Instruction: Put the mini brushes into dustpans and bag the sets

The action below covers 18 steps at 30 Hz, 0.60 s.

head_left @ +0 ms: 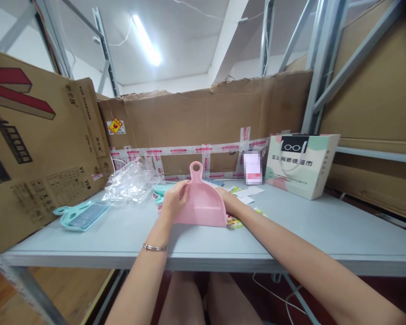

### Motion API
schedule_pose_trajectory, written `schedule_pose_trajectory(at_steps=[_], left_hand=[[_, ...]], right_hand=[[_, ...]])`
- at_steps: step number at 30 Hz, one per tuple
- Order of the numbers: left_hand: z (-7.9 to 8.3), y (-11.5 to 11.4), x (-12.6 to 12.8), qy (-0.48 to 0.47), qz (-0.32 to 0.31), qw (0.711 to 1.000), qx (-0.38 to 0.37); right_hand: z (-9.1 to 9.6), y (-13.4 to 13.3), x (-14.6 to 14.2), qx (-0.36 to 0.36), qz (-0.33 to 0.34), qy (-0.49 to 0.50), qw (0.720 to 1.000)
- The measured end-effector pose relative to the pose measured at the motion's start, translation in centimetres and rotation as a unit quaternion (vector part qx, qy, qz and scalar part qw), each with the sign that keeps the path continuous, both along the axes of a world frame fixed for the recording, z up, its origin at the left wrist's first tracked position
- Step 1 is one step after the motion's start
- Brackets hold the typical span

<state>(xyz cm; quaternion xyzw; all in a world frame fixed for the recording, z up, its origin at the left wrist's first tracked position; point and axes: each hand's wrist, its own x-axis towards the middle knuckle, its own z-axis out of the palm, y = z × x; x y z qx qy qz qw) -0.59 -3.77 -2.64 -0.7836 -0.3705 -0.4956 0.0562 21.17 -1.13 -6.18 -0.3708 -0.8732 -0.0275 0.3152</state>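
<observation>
A pink dustpan point(205, 203) stands upright in front of me, its holed handle pointing up and its wide edge down by the tabletop. My left hand point(176, 196) is closed on its upper left side, near the base of the handle. Behind its right edge is my right hand point(224, 197); the dustpan hides the fingers, so its grip does not show. Partly covered by my left hand, some teal items point(158, 193) lie behind the dustpan. Colourful printed packaging point(235, 221) rests just below my right wrist.
At left lies a teal dustpan with a brush point(84, 215), near crumpled clear plastic point(131, 183). A paper bag point(292, 167) and a phone-like screen point(253, 168) stand at back right. Large cardboard boxes point(189, 117) wall the back and left of the grey table point(301, 234).
</observation>
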Motion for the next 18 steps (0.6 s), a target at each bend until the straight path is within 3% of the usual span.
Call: schedule_pose_trajectory(at_steps=[6,10,12,14,16,17,18], left_hand=[[0.4,0.3,-0.6,-0.016,-0.012,1.000,0.010],[0.4,0.3,-0.7,-0.012,-0.013,1.000,0.025],[0.4,0.3,-0.6,-0.010,-0.010,1.000,0.022],[0.3,0.3,-0.5,-0.011,-0.004,1.000,0.009],[0.3,0.3,-0.5,-0.015,0.003,1.000,-0.005],[0.2,0.3,-0.5,-0.020,0.005,1.000,-0.012],[0.2,0.3,-0.4,-0.027,0.006,0.999,-0.019]], right_hand=[[0.0,0.6,-0.1,0.071,-0.047,0.011,0.996],[1.3,1.4,2.4,0.147,-0.143,0.157,0.966],[2.3,1.6,4.2,0.184,-0.176,0.287,0.924],[3.4,1.6,5.9,0.204,-0.190,0.454,0.846],[4.6,1.1,7.2,0.179,-0.156,0.593,0.769],[5.1,0.7,7.5,0.153,-0.124,0.627,0.754],[5.6,0.2,7.5,0.116,-0.084,0.630,0.763]])
